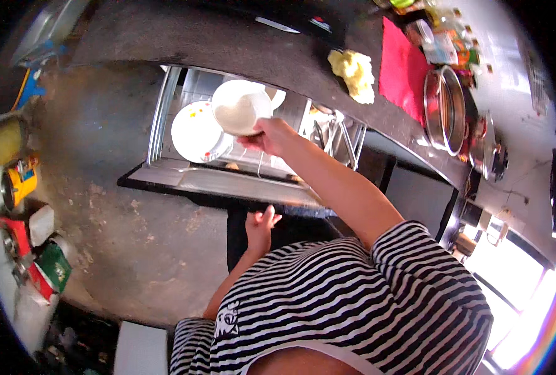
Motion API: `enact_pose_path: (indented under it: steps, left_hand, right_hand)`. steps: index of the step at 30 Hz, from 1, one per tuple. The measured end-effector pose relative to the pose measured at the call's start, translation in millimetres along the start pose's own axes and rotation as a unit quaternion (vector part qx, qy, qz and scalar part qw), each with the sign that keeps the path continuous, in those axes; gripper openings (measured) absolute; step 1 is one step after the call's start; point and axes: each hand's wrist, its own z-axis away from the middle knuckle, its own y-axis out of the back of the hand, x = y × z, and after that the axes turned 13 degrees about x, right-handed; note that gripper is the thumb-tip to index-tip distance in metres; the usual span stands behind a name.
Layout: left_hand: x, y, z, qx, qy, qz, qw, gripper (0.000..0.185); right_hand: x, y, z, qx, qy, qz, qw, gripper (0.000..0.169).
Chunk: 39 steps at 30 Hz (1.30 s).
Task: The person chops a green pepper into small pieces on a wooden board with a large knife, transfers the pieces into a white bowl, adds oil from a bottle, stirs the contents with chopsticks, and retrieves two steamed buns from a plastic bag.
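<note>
My right hand (pixel 271 136) grips the near rim of a white bowl (pixel 240 104) above a pulled-out drawer with a metal rail (pixel 162 115). Beneath and to the left of it lies a white plate (pixel 196 129) with small coloured marks. Part of a white cup (pixel 278 97) shows behind the bowl. By the outer side of the drawer front (pixel 226 185), my left hand (pixel 260 229) has its fingers partly spread and nothing visible in them. Whether its fingertips touch the drawer is unclear.
A dark countertop (pixel 203 35) runs above the drawer. On it are a crumpled yellow cloth (pixel 353 75), a red mat (pixel 402 68) and a round steel pan (pixel 444 110). Cutlery (pixel 329 133) fills the drawer's right part. Boxes and a yellow container (pixel 20 183) stand far left.
</note>
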Motion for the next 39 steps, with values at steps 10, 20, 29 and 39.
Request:
enact_pose_path:
  steps: [10,20,29,39]
  left_hand:
    - [9.8,-2.1,-25.6,-0.072,-0.081,-0.040,0.993,0.026]
    - [-90.4,-79.0,-13.3,-0.044,0.076,-0.333,0.939,0.026]
    - [-343.2,-304.2,230.3,-0.379,-0.037,-0.616,0.689,0.019]
    - [-547.4,-370.4,441.6,-0.601,0.005,-0.709,0.368,0.074]
  right_hand:
    - [79.4,230.8,185.9,-0.003,0.075,-0.046,0.996,0.030]
    - [337.1,551.3,310.0,-0.489,0.139,-0.690,0.516,0.034]
    - [357.6,711.2,332.8,-0.574,0.503,-0.566,0.310,0.020]
    - [349.7,879.5,306.5,-0.278,0.355,-0.679,0.579,0.037]
